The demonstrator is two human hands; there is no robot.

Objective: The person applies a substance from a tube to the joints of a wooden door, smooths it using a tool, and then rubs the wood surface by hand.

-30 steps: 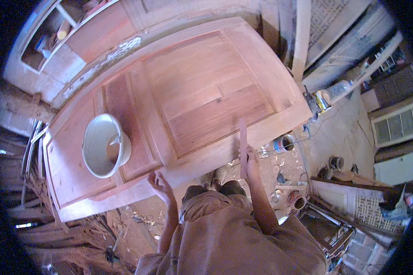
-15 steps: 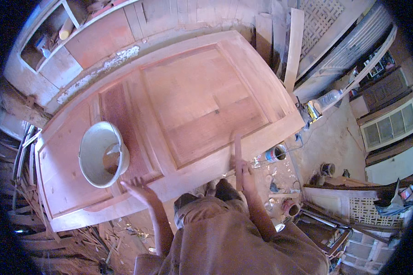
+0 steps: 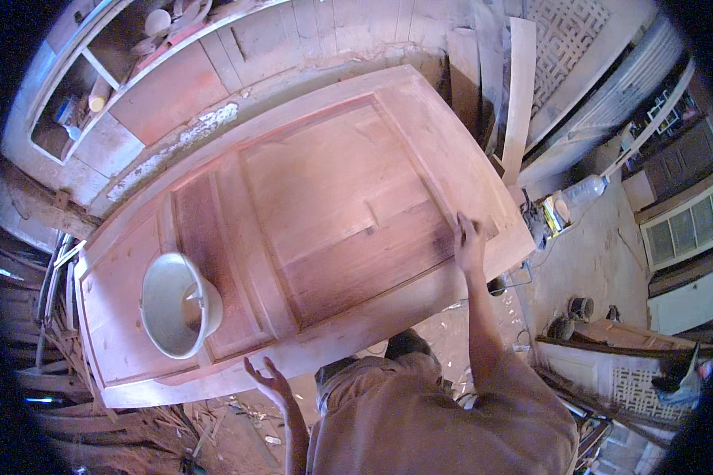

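A large panelled wooden door lies flat before me, its frame pale and its panels reddish. My right hand is over the door's right-hand frame, beside the edge of the big panel. Its fingers are drawn together, and whatever they may hold is too small or hidden to make out. Off the door's near edge, my left hand is empty, palm partly turned up and fingers apart. A pale bucket rests on the left half of the door, with some brownish content and a light-coloured piece inside.
Behind the door runs a wall with a shelf holding odds and ends. Boards lean at the far right, near a clear plastic bottle. Scrap wood and shavings litter the floor. Cans stand to the right.
My right hand has moved up and right from the near edge onto the door; the wooden strip it held is no longer visible. My left hand has drawn back from beside the bucket.
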